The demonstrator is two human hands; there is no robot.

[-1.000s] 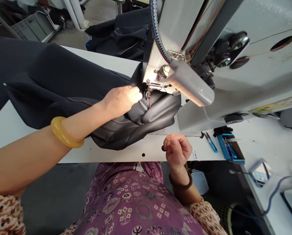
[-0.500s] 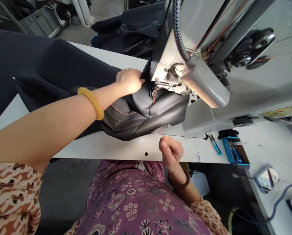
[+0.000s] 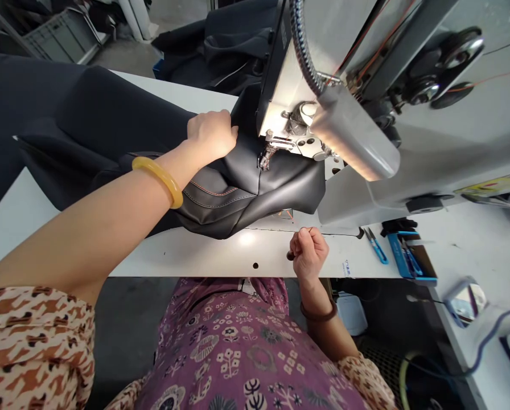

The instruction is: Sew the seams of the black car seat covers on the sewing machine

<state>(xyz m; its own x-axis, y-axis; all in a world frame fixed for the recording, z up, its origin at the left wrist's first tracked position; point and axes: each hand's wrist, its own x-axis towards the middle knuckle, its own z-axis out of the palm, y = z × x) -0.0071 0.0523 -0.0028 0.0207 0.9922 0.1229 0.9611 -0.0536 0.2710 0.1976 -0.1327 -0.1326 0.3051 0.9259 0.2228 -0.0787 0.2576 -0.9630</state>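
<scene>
The left hand (image 3: 212,135) lies curled on the black leather cover (image 3: 242,193), pressing a fold of it just left of the presser foot (image 3: 266,156) of the sewing machine (image 3: 366,114); whether the fingers pinch the material or only bear on it cannot be told. The right hand (image 3: 308,253) is closed into a fist at the near edge of the white surface (image 3: 221,259), apart from the cover; what its grip contains, if anything, is not visible. The cover sits bunched under the machine head, with dark fabric (image 3: 67,119) trailing away to the left. Orange stitching (image 3: 214,193) already runs along one seam of the cover, so part of the sewing appears done; the material lies under the foot, suggesting further seam work remains, though that is a judgement. Thread snips (image 3: 377,247) and a blue tray (image 3: 411,256) lie to the right, untouched. A yellow bangle (image 3: 159,179) is on the left wrist.
</scene>
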